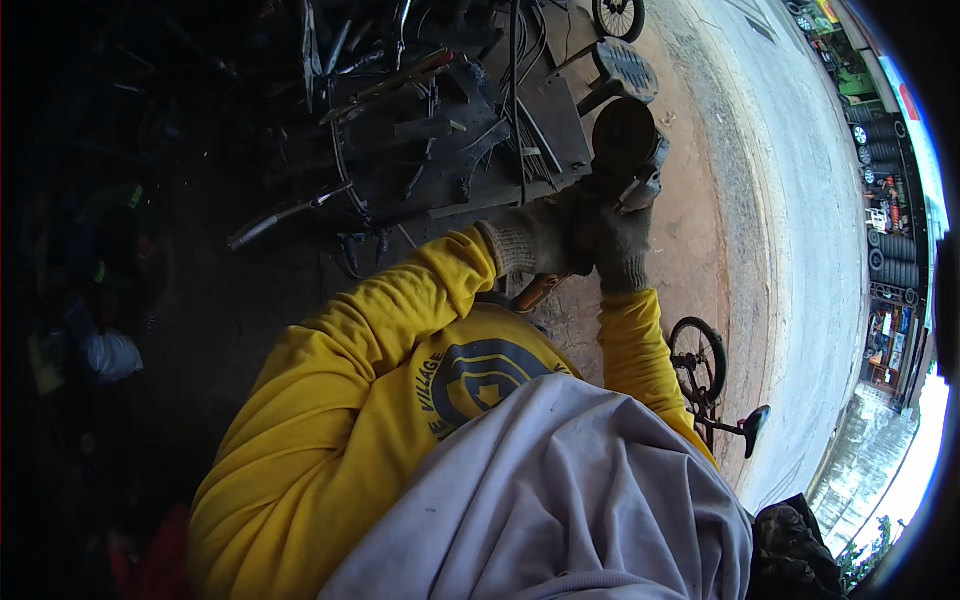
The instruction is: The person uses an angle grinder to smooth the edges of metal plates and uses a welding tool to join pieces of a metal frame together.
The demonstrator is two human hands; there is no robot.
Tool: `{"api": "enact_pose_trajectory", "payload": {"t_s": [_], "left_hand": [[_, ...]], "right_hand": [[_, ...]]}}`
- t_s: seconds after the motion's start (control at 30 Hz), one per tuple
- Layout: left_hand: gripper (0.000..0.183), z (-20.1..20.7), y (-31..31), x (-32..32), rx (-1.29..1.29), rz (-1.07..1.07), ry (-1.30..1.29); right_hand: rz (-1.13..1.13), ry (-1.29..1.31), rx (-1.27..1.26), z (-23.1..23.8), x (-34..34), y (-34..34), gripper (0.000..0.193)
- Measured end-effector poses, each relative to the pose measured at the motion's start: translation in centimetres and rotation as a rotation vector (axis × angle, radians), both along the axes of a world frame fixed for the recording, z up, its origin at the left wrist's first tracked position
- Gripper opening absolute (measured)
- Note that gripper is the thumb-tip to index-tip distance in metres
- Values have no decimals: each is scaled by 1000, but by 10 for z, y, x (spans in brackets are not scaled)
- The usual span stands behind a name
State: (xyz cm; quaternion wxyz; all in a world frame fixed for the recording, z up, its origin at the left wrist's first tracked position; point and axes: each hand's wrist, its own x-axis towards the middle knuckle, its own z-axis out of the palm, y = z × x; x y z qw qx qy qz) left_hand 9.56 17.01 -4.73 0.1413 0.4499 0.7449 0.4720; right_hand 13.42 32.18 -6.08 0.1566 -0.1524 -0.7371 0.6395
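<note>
Both my hands wear grey knit gloves and are raised together in front of my chest. My right hand (pixel 623 240) is closed round the body of an angle grinder (pixel 643 182), just below its metal head. The grinder's dark round disc (pixel 625 135) points away from me. Close against the right glove is my left hand (pixel 548 235), its fingers curled in at the grinder's body; shadow hides exactly where they grip. A brown shoe or sandal (pixel 540 292) shows below the gloves. Whether the disc spins cannot be made out.
A dark workbench (pixel 550 120) bears metal rods, tubes and cables on the left. Beyond the grinder stands a plastic stool (pixel 626 70), with a bicycle wheel (pixel 619 15) behind. Another bicycle (pixel 698 365) is right of my arm. A paved road (pixel 810 230) runs along the right.
</note>
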Motion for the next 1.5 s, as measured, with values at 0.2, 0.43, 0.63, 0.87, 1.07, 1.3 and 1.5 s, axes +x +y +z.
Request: {"api": "enact_pose_trajectory", "payload": {"t_s": [0.2,0.43,0.63,0.87,1.07,1.3,1.5], "left_hand": [[42,-34,-53,-51,-535,404,465],[26,-56,-42,-66,-1040,694,457],[25,-61,-40,-65,-1041,650,646],[44,-87,-51,-69,-951,600,734],[35,-82,-45,-72,-809,604,578],[24,-75,-44,-75,-623,713,483],[23,-81,-43,-77,-595,717,537]], "right_hand": [[245,77,-347,-33,-39,60,46],[465,39,-87,-80,-64,90,44],[513,-26,-78,-100,-69,96,50],[623,-227,31,-114,-73,98,67],[563,-196,127,-121,-79,91,80],[583,-214,153,-134,-93,79,85],[697,-257,142,-113,-94,73,65]]}}
